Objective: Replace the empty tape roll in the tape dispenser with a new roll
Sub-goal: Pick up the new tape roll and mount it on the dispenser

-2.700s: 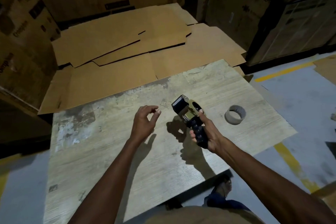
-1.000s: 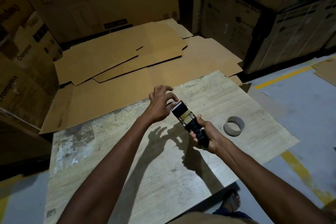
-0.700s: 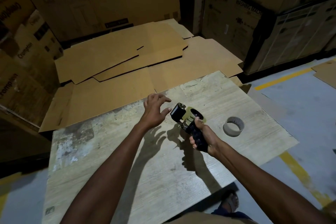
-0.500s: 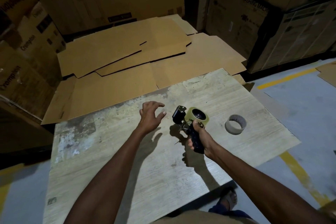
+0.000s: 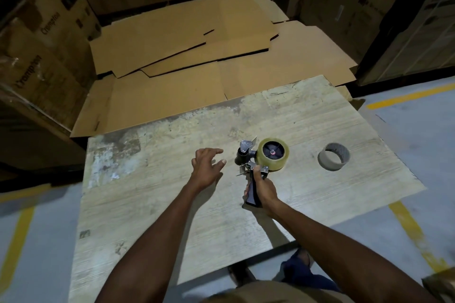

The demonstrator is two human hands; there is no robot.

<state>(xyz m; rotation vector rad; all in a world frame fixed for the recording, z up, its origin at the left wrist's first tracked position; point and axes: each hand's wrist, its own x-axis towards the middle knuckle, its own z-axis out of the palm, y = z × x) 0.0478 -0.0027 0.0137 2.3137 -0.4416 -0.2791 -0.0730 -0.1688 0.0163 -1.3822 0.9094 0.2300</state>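
Our right hand [image 5: 264, 190] grips the handle of the tape dispenser [image 5: 246, 155], low on the table [image 5: 172, 204], with a new clear tape roll [image 5: 273, 167] seated on its hub. Our left hand [image 5: 205, 167] hovers just beside it, fingers spread, holding nothing. The empty tape core [image 5: 330, 165] stands apart on the right.

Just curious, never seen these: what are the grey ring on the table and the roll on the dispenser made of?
The grey ring looks like matt cardboard: dull, thin-walled, hollow; probably a spent core. The roll looks like glossy plastic tape: yellowish, translucent, with a sheen.
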